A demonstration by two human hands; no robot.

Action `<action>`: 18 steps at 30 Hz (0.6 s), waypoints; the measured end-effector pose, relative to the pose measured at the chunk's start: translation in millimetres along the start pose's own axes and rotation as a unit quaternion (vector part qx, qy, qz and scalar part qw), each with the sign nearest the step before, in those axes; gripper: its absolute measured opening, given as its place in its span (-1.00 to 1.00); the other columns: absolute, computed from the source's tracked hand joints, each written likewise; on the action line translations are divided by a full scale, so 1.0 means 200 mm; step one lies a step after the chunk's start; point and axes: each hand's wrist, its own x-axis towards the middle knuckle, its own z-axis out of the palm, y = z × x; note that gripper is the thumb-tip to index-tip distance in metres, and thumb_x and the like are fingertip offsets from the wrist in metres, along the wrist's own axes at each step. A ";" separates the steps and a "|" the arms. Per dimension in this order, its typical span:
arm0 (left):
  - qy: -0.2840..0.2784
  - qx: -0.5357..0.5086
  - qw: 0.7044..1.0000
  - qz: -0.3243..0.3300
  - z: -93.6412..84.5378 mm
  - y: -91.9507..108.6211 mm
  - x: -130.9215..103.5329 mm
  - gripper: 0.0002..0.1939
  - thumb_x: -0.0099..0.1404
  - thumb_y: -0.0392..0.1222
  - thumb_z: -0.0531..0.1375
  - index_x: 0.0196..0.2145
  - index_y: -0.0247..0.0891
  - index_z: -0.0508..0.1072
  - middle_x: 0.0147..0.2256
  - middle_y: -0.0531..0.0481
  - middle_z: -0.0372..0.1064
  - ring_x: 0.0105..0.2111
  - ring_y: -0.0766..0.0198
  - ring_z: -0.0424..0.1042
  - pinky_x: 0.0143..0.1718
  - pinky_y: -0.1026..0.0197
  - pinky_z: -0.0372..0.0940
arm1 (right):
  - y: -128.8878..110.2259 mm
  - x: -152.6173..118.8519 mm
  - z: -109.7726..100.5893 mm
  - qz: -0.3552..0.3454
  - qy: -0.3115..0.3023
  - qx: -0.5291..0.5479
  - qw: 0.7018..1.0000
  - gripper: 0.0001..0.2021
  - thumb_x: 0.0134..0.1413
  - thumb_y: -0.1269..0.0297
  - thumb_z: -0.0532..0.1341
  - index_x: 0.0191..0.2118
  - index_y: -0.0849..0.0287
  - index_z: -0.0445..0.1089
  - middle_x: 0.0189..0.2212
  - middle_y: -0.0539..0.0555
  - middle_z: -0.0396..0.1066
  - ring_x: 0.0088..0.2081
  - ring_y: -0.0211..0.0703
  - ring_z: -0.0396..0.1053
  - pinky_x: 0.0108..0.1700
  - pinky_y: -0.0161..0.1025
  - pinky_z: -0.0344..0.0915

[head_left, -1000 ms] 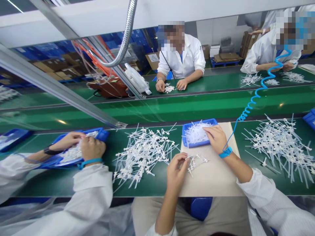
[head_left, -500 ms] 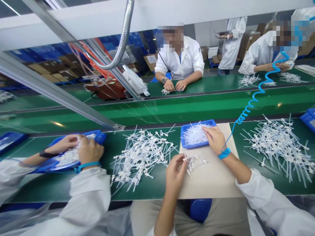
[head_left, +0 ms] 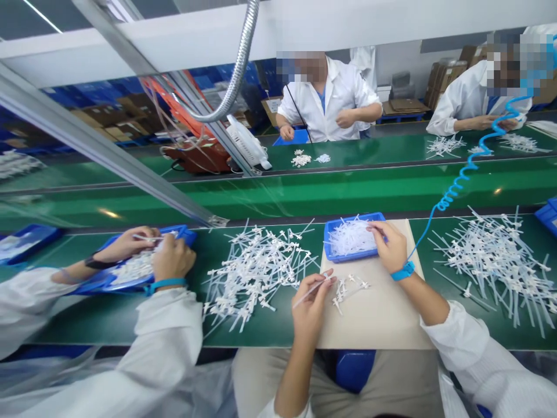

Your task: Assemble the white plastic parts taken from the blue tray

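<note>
My left hand [head_left: 310, 307] is closed around a thin translucent tube [head_left: 306, 297] with a small white fitting at its upper end, held above the beige board [head_left: 378, 313]. Beside those fingertips, a few tubes with white fittings [head_left: 346, 290] lie loose on the board. My right hand [head_left: 390, 248] wears a blue wristband and is at the right side of a blue tray [head_left: 329, 253] filled with short translucent tubes [head_left: 351, 235]. Its thumb and forefinger pinch together over the tray's corner; what sits between them is too small to make out.
Heaps of white-fitted tubes lie on the green bench, one on the left [head_left: 261, 270] and one on the right [head_left: 491, 255]. A coiled blue cord [head_left: 461, 183] runs up from my right wrist. A co-worker's hands [head_left: 174, 255] work at a blue tray on the left.
The tube in my left hand now shows clearly, slanting across the fingers. My right hand stays at the tray with a small shift. Across the bench, a person has drawn both hands back from small piles.
</note>
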 end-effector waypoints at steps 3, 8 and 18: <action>0.029 -0.054 0.998 -0.034 0.00 -0.01 -0.03 -0.65 0.23 0.02 0.50 -0.19 -0.27 0.60 -0.04 -0.25 0.66 -0.22 0.08 0.70 -0.11 0.06 0.61 | -0.07 0.00 -0.05 0.006 0.009 0.051 0.999 -0.76 0.43 0.32 0.18 0.06 0.05 0.57 -0.09 0.15 0.59 -0.08 0.03 0.60 -0.05 -0.05 0.53; 0.070 -0.147 0.985 -0.059 0.01 -0.09 -0.06 -0.58 0.02 0.02 0.61 -0.29 -0.29 0.66 -0.13 -0.13 0.62 -0.32 0.21 0.64 -0.25 0.20 0.59 | -0.21 -0.07 -0.07 -0.022 -0.103 0.087 0.991 -0.70 0.45 0.40 0.14 0.09 0.03 0.58 -0.32 0.06 0.52 -0.23 -0.04 0.53 -0.08 -0.07 0.45; 0.038 -0.124 0.988 -0.088 -0.01 -0.08 -0.07 -0.63 0.05 -0.02 0.60 -0.28 -0.30 0.69 -0.27 -0.14 0.65 -0.29 0.16 0.63 -0.21 0.17 0.56 | -0.28 -0.29 0.09 -0.040 -0.306 0.062 0.949 -0.88 0.39 0.40 0.25 -0.16 0.13 0.56 -0.34 0.05 0.48 -0.38 -0.17 0.40 -0.28 -0.24 0.35</action>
